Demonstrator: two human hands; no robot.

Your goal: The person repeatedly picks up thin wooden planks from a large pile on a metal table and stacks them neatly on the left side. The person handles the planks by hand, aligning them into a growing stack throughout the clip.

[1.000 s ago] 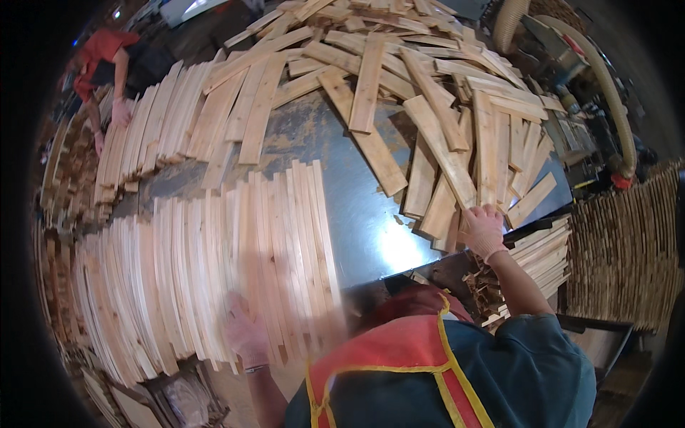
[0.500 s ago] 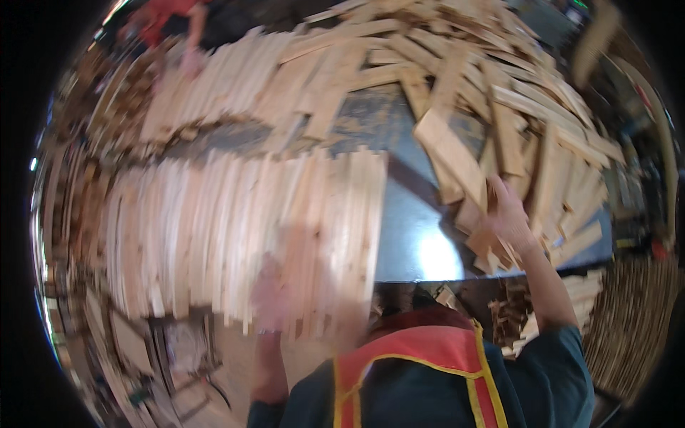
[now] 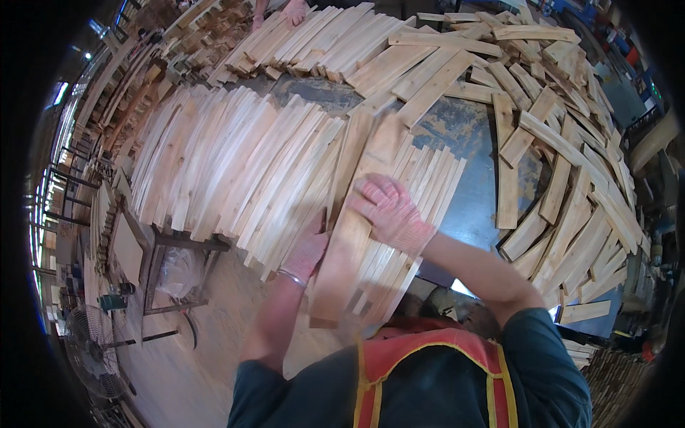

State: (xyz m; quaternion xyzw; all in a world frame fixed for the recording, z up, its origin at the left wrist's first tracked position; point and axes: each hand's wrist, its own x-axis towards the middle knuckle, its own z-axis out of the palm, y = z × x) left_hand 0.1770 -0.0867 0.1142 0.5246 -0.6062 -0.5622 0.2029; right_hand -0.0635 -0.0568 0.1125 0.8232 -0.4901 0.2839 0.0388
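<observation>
A pale wooden board (image 3: 342, 260) lies tilted across a row of upright-packed wooden strips (image 3: 207, 157). My right hand (image 3: 392, 214), in a pinkish glove, is closed over the board's middle, fingers curled round its far side. My left hand (image 3: 308, 251), also gloved and with a band at the wrist, is at the board's left edge, closed about a second narrower board (image 3: 351, 153) beside it; its fingertips are partly hidden. Both boards rest slantwise on the strips, their lower ends toward me.
A loose heap of boards (image 3: 564, 157) covers the table's right side. Behind is another row of strips (image 3: 321, 43), with a co-worker's gloved hands (image 3: 292, 12) at its far end. A dark metal tabletop (image 3: 477, 189) shows between. A fan (image 3: 93, 342) stands at lower left.
My right hand has come from the heap on the right to the strip row, now with a board. My left hand has moved beside it. The view has shifted.
</observation>
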